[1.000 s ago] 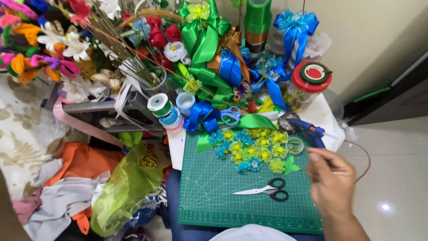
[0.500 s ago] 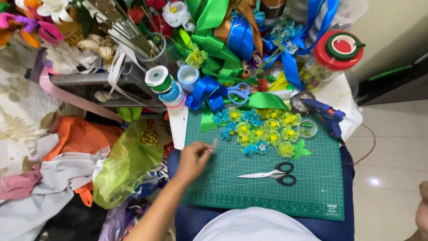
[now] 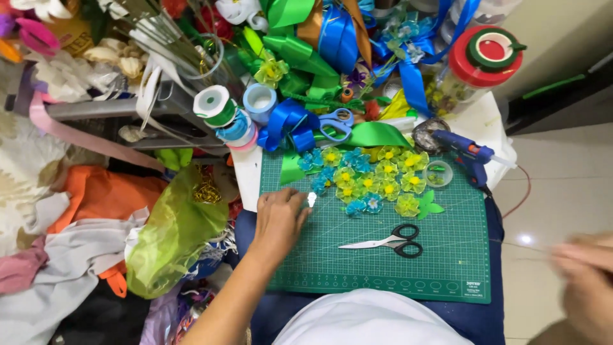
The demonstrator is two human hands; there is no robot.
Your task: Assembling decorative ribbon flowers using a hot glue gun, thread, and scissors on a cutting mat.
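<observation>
One camera on the person's head looks steeply down, from close up, at the green gridded cutting mat on the person's lap.

Right hand motion-blurred, cut off at frame edge.

Lower mat bare, passable. Scissors block mid-frame; flowers and glue gun crowd upper mat. Ribbons wall off the top.

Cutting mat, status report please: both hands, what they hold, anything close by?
Left hand on the cutting mat, pinching a small white piece. Right hand off the mat, blurred, grip unclear. Black scissors lie untouched; ribbon flowers just beyond.
</observation>
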